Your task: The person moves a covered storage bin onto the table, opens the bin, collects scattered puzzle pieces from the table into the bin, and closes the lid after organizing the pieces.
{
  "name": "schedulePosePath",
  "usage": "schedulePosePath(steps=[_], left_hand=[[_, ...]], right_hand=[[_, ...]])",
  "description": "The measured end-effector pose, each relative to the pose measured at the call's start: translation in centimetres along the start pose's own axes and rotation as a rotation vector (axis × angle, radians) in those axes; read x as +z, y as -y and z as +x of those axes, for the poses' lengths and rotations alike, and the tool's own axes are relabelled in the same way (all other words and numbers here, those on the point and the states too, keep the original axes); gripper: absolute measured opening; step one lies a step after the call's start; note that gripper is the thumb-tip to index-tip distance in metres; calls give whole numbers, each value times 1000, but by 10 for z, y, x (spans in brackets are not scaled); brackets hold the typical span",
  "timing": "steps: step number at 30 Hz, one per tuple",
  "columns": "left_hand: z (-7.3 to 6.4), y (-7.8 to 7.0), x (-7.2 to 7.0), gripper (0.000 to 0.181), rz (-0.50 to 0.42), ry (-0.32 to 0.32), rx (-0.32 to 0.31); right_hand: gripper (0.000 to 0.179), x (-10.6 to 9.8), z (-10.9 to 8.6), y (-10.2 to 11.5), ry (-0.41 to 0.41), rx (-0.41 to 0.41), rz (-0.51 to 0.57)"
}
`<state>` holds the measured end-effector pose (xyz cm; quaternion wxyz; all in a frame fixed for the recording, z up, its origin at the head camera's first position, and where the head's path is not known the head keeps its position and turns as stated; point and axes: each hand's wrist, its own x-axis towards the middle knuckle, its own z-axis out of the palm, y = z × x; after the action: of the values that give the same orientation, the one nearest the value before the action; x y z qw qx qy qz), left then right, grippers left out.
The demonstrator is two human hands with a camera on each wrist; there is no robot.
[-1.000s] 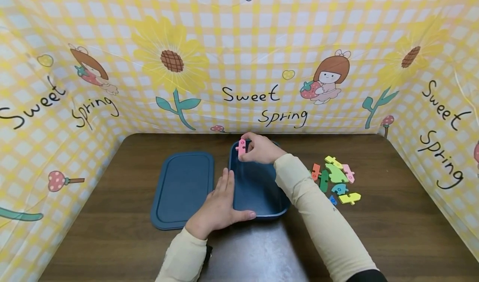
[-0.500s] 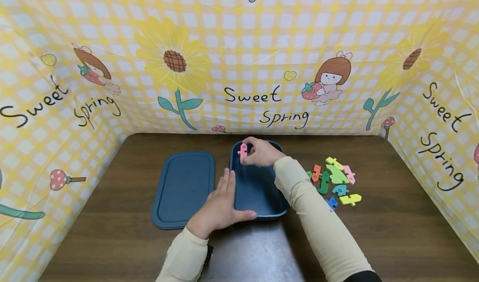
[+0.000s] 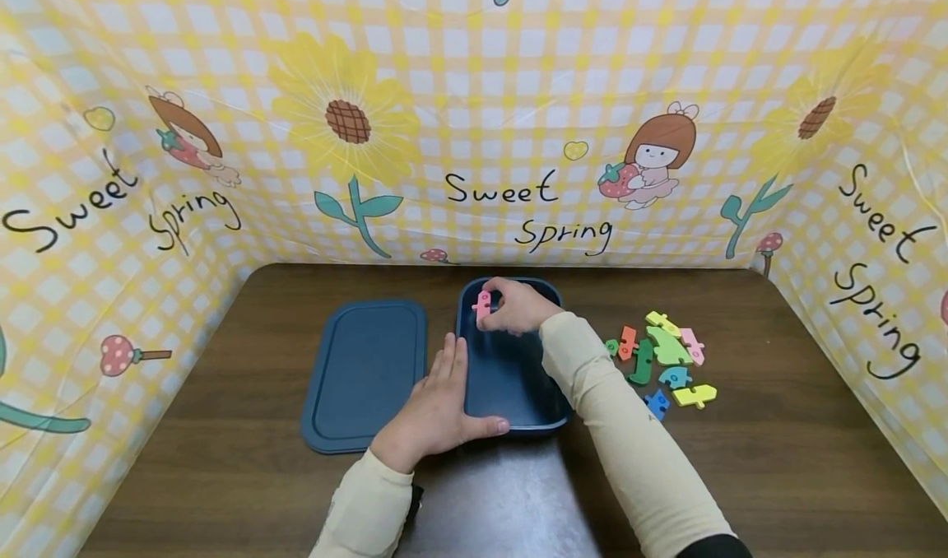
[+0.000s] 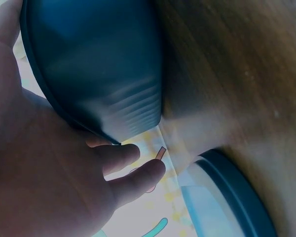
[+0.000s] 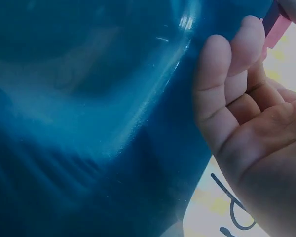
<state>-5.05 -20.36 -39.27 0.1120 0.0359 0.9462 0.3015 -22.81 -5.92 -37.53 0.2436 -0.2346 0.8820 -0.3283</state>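
Observation:
A pink puzzle piece [image 3: 484, 304] is pinched between the thumb and fingers of my right hand [image 3: 520, 307], over the far left part of a dark blue open box [image 3: 511, 385]. In the right wrist view the pink piece [image 5: 277, 30] shows only in part at the top corner, beyond the curled fingers [image 5: 213, 69]. My left hand [image 3: 437, 414] lies along the box's left side with its fingers extended, its thumb at the near rim. The left wrist view shows that hand [image 4: 49, 158] against the outer wall of the box [image 4: 103, 59].
A flat blue lid [image 3: 366, 377] lies left of the box. To the right, several colourful puzzle pieces sit in a loose group, among them a light green piece [image 3: 669, 346] and a yellow piece [image 3: 694, 396]. A checked cloth [image 3: 444, 113] stands behind the wooden table [image 3: 800, 459].
My right hand has lowered a little with the pink puzzle piece, closer to the box. The right sleeve has shifted slightly, uncovering more of the blue piece. My left hand stays at the box.

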Motion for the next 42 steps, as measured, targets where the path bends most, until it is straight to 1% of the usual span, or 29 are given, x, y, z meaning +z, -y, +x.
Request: schedulePosePath(steps=[9,15,21,25,29,33,39,42], left_hand=[[1,-1,0,127,10,0,-2],[0,-1,0,126,14,4,-2],[0,-2,0,126,16,-4,1],[0,-2,0,126,18,-5,4],[1,-1,1,126,21,-5,2],[2,0,2,127,21,-3,-3],[3,1,3,128,20,5,-14],[3,1,4,129,14,7,-14]], right_hand=[[72,5,4,-4,-1,-14,-25],[72,10,8,-7,23,7,-43],[80,16,13,-10,60,40,-54],[80,17,14,-10,57,47,-54],[73,10,10,-6,13,6,-56],[63,-3,2,2,-48,-75,-35],[45,-27,-18,13,-145,-223,49],[40,-39,-31,14,-183,-263,78]])
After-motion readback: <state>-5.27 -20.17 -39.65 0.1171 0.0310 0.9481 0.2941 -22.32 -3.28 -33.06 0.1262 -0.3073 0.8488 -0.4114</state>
